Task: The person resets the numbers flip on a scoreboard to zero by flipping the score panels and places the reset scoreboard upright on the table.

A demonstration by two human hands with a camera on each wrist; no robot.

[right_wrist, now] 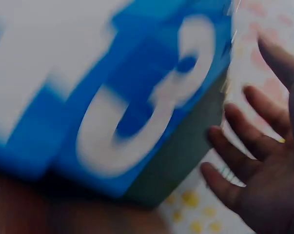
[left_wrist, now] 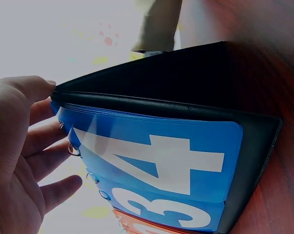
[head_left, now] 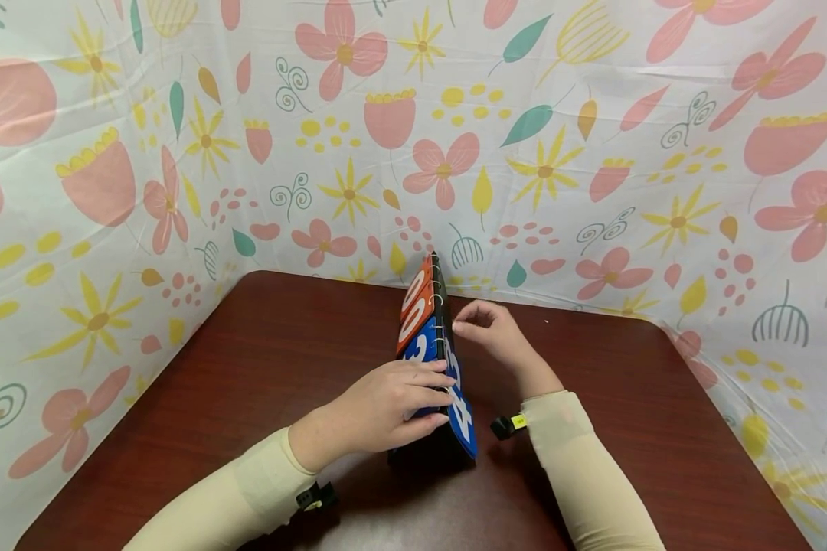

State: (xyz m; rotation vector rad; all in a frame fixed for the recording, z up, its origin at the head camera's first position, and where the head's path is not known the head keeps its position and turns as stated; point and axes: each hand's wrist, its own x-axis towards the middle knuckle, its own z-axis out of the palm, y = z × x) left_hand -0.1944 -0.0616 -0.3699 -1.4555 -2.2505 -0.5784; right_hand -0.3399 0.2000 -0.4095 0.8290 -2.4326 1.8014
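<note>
A black tent-shaped flip scoreboard stands on the table, its ring-bound spine running away from me. Blue number cards showing 3 and 4 hang on the left face, with orange zero cards farther back. Blue cards with 3 and 4 also hang on the right face. My left hand rests across the near end of the spine, fingers extended over it and thumb at the end corner. Beside the far right side, my right hand is apart from the cards, its fingers loosely bent and holding nothing.
A dark red-brown table lies under the scoreboard. Floral cloth hangs behind it and on both sides. Small black devices with yellow tags are on the wrists, one by the right sleeve and another by the left.
</note>
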